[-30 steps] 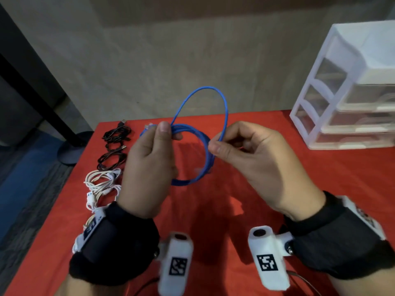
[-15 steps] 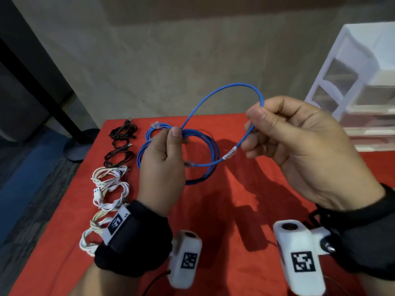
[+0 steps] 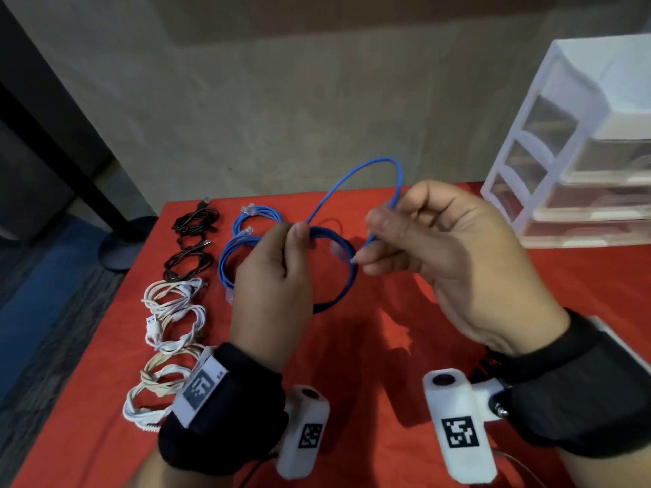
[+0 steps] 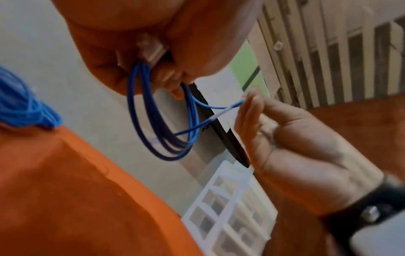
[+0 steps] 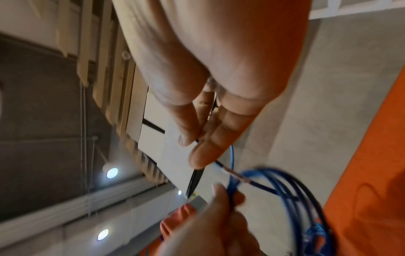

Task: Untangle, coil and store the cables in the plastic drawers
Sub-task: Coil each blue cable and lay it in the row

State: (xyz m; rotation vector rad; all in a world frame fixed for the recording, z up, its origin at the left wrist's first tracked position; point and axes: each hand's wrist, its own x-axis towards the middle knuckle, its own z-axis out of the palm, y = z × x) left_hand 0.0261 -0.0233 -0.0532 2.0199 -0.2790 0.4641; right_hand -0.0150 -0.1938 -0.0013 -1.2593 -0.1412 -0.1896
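My left hand [image 3: 296,237] holds a coiled blue network cable [image 3: 343,283] above the red table [image 3: 387,346], pinching the bundle at its top between thumb and fingers. From the coil a loose strand rises in a loop [image 3: 366,165] to my right hand [image 3: 380,223], which pinches it just right of the coil. In the left wrist view the coil [image 4: 166,138] hangs from the left hand [image 4: 153,65], a clear plug tucked in the grip. The right wrist view shows the right hand [image 5: 197,149] pinching the strand [image 5: 258,185] beside the coil.
White plastic drawers [image 3: 570,142] stand at the table's far right. Along the left side lie coiled cables: two blue [image 3: 257,214], two black [image 3: 195,220] and several white or cream ones [image 3: 172,294]. The table's left edge drops to the floor.
My right hand first drew the loose strand out to the right, then came back left and down toward the coil, shrinking the loop. The left hand kept its hold on the coil.
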